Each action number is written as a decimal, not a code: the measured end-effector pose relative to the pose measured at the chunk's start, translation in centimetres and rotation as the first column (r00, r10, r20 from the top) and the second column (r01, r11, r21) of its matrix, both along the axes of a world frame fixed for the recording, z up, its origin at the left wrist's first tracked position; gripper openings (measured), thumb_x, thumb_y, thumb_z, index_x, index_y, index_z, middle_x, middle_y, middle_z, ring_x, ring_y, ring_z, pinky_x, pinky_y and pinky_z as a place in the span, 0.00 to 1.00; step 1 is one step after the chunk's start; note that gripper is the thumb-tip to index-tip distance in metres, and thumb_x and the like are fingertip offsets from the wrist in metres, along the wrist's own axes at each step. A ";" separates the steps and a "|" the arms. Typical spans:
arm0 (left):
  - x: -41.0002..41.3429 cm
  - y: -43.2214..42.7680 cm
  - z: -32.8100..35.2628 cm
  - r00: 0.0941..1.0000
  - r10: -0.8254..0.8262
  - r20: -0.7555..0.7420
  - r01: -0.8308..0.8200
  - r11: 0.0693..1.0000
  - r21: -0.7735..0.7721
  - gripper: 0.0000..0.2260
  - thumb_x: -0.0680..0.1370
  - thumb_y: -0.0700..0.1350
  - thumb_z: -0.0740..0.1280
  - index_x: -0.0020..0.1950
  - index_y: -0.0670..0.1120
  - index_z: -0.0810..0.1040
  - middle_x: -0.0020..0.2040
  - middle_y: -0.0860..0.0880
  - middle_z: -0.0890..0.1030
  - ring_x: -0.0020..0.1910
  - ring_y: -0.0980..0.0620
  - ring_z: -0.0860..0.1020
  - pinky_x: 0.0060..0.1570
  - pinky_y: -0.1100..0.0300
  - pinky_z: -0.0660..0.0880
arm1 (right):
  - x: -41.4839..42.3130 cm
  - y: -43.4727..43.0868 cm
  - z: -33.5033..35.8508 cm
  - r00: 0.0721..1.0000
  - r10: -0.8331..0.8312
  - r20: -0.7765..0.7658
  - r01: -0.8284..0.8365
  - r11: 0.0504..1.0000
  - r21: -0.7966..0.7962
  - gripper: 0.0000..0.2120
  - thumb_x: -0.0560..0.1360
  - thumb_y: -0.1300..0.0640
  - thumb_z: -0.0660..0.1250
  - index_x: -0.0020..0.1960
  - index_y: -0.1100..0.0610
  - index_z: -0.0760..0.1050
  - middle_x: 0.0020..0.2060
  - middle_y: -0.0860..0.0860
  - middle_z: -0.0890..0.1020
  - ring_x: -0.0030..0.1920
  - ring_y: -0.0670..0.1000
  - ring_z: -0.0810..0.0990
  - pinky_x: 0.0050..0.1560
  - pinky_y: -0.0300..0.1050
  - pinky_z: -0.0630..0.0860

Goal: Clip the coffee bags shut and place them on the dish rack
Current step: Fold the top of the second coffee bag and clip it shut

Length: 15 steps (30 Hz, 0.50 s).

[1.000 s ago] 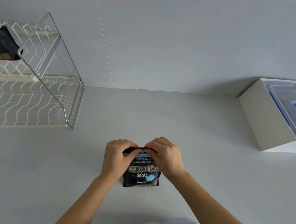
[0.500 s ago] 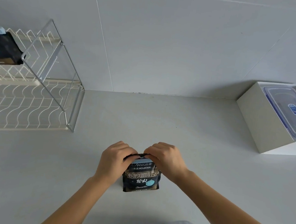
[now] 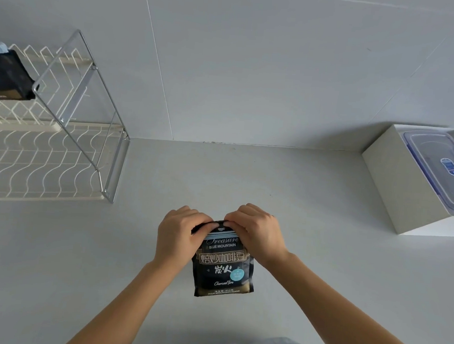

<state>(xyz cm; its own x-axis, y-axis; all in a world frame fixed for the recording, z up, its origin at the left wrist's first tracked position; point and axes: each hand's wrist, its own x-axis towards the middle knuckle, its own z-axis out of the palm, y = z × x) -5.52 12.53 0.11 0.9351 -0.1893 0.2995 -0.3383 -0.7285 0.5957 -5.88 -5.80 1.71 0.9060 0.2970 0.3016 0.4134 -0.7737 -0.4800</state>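
Observation:
A black coffee bag with gold and blue print stands upright on the white counter, near its front middle. My left hand pinches the bag's top edge from the left and my right hand pinches it from the right, thumbs meeting at the folded top. No clip shows between my fingers. A second black coffee bag with a light blue clip on top lies on the upper tier of the white wire dish rack at the far left.
A white box holding a clear lidded plastic container sits at the right against the wall. The rack has a metal frame at its right end. Bare counter lies between the rack and my hands.
Both hands have stayed on the bag's top edge, fingers shifting slightly along the fold. The view has tilted a little, so the rack and box sit lower in the frame.

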 end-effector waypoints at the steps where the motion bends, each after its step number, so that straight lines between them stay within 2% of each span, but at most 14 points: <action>1: 0.1 0.1 -0.1 1.000 -0.001 -0.030 0.000 1.000 -0.019 0.07 0.70 0.51 0.71 0.35 0.50 0.82 0.29 0.55 0.80 0.31 0.54 0.74 0.33 0.58 0.71 | 0.1 0.0 -0.1 1.000 -0.002 -0.020 0.002 1.000 0.006 0.05 0.74 0.57 0.67 0.41 0.56 0.81 0.34 0.50 0.82 0.36 0.51 0.79 0.30 0.48 0.77; 5: 0.9 0.7 -0.5 0.968 -0.067 -0.241 0.025 0.984 -0.176 0.02 0.70 0.47 0.74 0.38 0.52 0.83 0.34 0.57 0.82 0.36 0.57 0.78 0.36 0.54 0.75 | -0.1 -0.3 -0.8 0.996 -0.001 -0.092 0.004 1.000 0.027 0.06 0.75 0.56 0.67 0.43 0.56 0.81 0.36 0.49 0.82 0.39 0.51 0.78 0.35 0.49 0.77; 9: 1.0 2.3 -0.6 0.961 -0.115 -0.250 0.075 0.983 -0.166 0.04 0.70 0.45 0.74 0.42 0.54 0.83 0.36 0.59 0.80 0.40 0.57 0.75 0.39 0.57 0.73 | -0.2 -1.4 -1.4 0.972 -0.008 -0.233 0.048 0.985 0.165 0.02 0.73 0.57 0.69 0.44 0.53 0.81 0.38 0.46 0.82 0.41 0.46 0.76 0.41 0.46 0.76; 12: 1.0 3.5 -0.8 0.950 -0.161 -0.269 0.134 0.984 -0.116 0.05 0.70 0.45 0.74 0.42 0.55 0.83 0.36 0.58 0.78 0.42 0.57 0.73 0.41 0.57 0.72 | -0.3 -2.6 -1.7 0.943 0.008 -0.333 0.065 0.976 0.206 0.03 0.71 0.55 0.71 0.44 0.52 0.81 0.40 0.46 0.81 0.43 0.46 0.75 0.44 0.47 0.75; 15: 0.6 3.2 -0.5 0.946 -0.212 -0.244 0.189 0.976 -0.112 0.04 0.70 0.44 0.74 0.43 0.52 0.83 0.38 0.58 0.78 0.44 0.56 0.74 0.44 0.56 0.73 | -1.3 -3.2 -1.9 0.971 -0.025 -0.237 0.070 0.981 0.181 0.02 0.70 0.55 0.72 0.42 0.53 0.81 0.40 0.46 0.80 0.43 0.47 0.74 0.41 0.46 0.75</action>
<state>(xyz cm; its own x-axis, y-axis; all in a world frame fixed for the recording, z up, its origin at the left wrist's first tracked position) -4.96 15.71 -0.43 0.9275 -0.3647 0.0818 -0.3024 -0.6036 0.7377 -7.18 -9.01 -0.22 0.9693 0.2105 0.1272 0.2385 -0.6775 -0.6958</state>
